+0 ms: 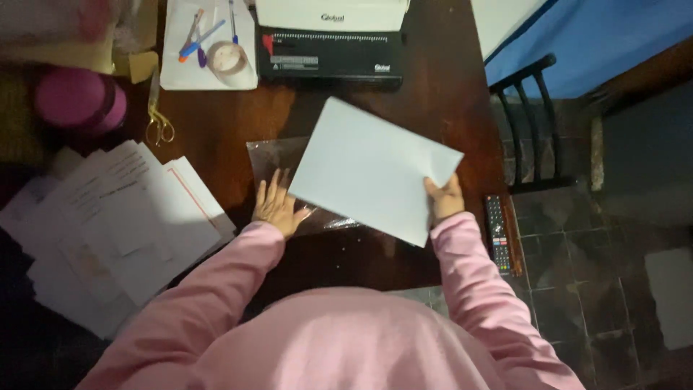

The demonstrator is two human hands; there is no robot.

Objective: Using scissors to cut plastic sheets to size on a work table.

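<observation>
The person in pink sleeves leans over the dark wooden counter (447,94). The right hand (443,198) pinches the near right corner of a white sheet (372,167), its grip closed on the paper's edge with the thumb on top. The sheet is turned at an angle and lies over a clear plastic cover (271,155), hiding most of it. The left hand (275,205) rests flat on the plastic's near left part, fingers spread and holding nothing, just beside the sheet's left edge.

Beyond the sheet, at the far edge of the counter, sits a black binding machine (328,59) with a white stack on top of it. To its left lies a white pad (173,68) carrying pens (198,40) and a tape roll (227,58). Gold scissors (158,119) lie near it, and a pink bottle (81,100) stands farther left. A fanned pile of papers (119,224) covers the counter's left side, well apart from the left hand. A remote (497,232) lies along the right edge, near the right sleeve. A black chair (530,123) stands beyond it.
</observation>
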